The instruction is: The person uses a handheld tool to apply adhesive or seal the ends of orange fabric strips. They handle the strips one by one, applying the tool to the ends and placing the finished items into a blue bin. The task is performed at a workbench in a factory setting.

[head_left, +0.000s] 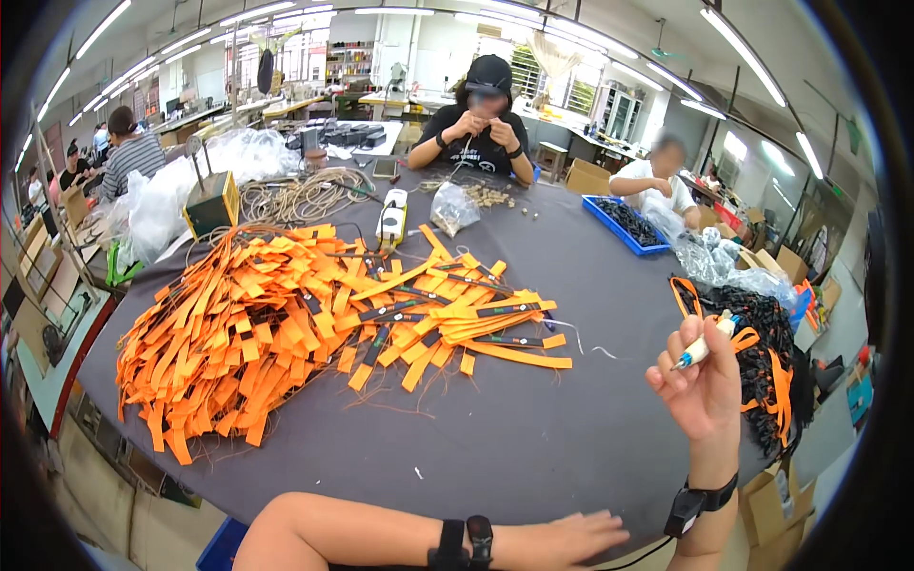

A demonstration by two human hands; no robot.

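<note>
Table: dark grey, the broadest thing here, filling the middle of the frame.
Orange straps: a loose, tangled heap at left and centre, some with dark bands, thin thread ends trailing.
Black pile: a soft-looking heap at the right of the frame, with orange loops among it, just beside the right wrist.
Left hand: at the lower edge, right of centre, palm down with fingers stretched out, released and holding nothing; it seems to rest on the table.
Right hand: raised at the right of the frame, fingers curled, grasping the tool between thumb and fingers.
Tool: at the right of the frame, in the right hand, up off the table.
Tool's handling: probably light and stiff, easily managed by one hand; the smooth-looking body might slip a little, and the narrow end is likely its most delicate part.
Tool's hold: best taken around the thick middle, clear of the narrow end.
Tool's look: short, slim and whitish, blue toward the lower-left end, which narrows to a dark point; the upper-right end has dark marks. The fingers hide part of it, so its exact kind is unclear.
</note>
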